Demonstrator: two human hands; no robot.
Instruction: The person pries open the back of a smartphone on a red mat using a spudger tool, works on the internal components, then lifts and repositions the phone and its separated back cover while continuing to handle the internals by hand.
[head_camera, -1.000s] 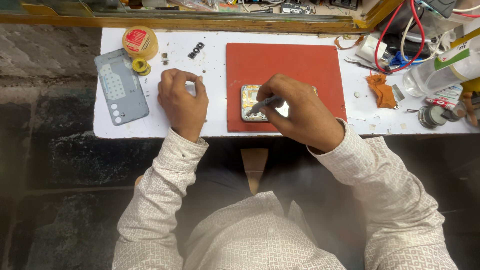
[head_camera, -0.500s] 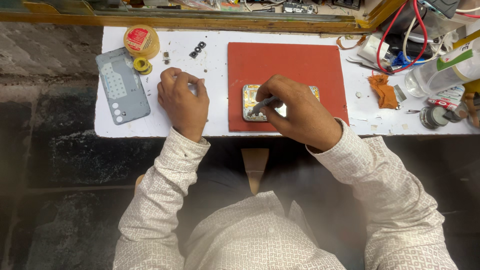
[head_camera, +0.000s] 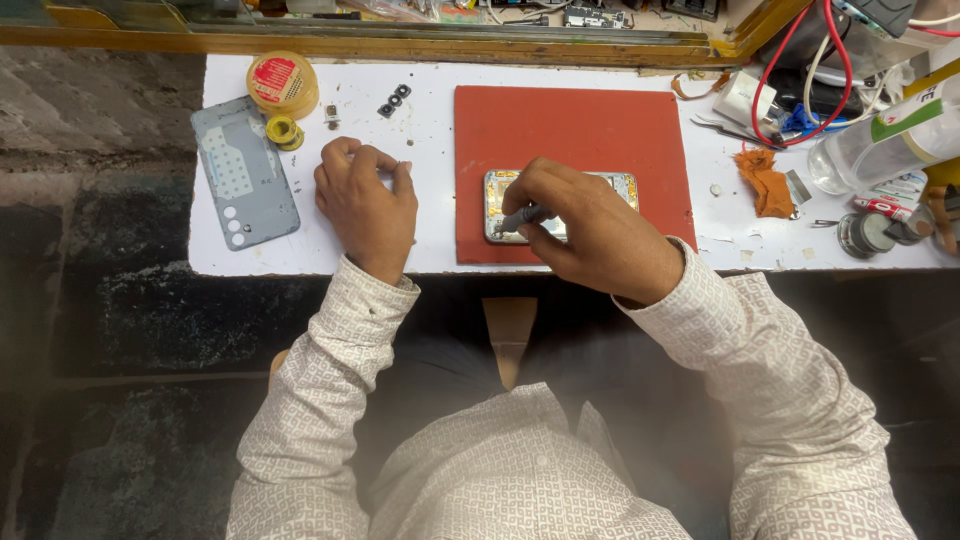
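Right hand (head_camera: 598, 228) is gripping a thin grey tool (head_camera: 520, 217), fingers closed around it, tip resting on the opened phone (head_camera: 500, 205) lying on the red mat (head_camera: 570, 135), near edge of the white table (head_camera: 430, 150). Left hand (head_camera: 367, 205) is resting curled on the table left of the mat; cannot tell if it is holding anything. Grey back cover (head_camera: 245, 172) is lying far left, tape roll (head_camera: 283, 82) just beyond it.

There is one view only, from a camera on the person's head. It looks straight down, quite near, at the white table (head_camera: 440, 240), both hands and the person's own chest and lap.
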